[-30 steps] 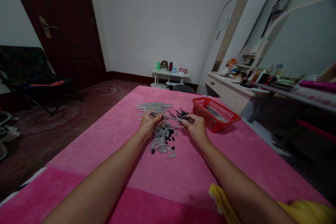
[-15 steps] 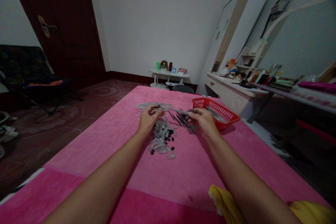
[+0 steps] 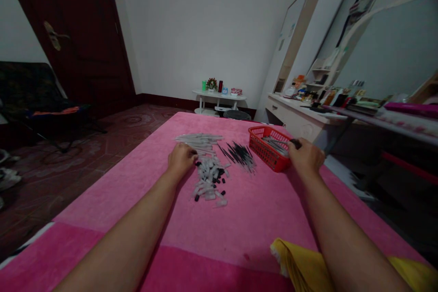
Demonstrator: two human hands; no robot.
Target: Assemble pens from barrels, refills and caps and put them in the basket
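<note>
Here's the right hand [image 3: 305, 155] at the right end of the red basket [image 3: 265, 151], fingers bent, a dark thing [image 3: 296, 143] at their tips, and I can't tell whether they're clamped on it; slim grey sticks [image 3: 276, 146] lie inside that basket! Well left of the basket, the left hand [image 3: 182, 159] curls beside a heap of small clear and black pieces [image 3: 207, 178], its grip hidden from me, while dark rods [image 3: 240, 155] lie just left of the basket and pale rods [image 3: 199, 139] farther left.

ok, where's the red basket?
In the head view, right of centre on the pink cloth: the basket sits right of the dark sticks, right hand at its right end.
</note>
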